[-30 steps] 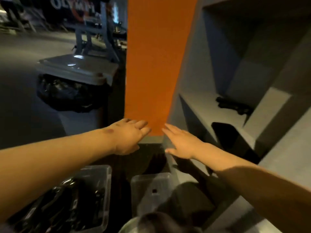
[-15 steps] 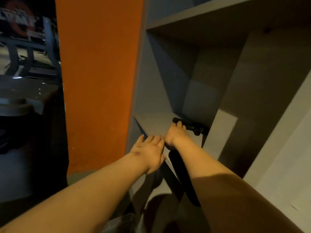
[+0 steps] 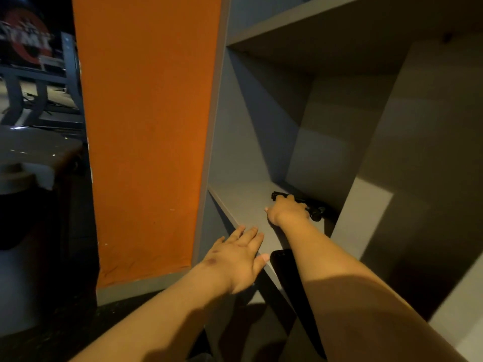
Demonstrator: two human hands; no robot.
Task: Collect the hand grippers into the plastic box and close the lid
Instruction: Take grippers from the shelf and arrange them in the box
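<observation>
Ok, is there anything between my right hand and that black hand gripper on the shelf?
Nothing visible. Your right hand is on the hand gripper, fingers curled over it, on the grey shelf. The left hand is open at the shelf's front edge, to the side. The plastic box is out of view.

Place: likely a gym, dimly lit.
Equipment: steel machine frame [image 3: 39, 84] at far left, below a round wall logo [image 3: 26, 35].
Storage: grey shelf [image 3: 243, 202] holding a hand gripper [image 3: 315, 212].
</observation>
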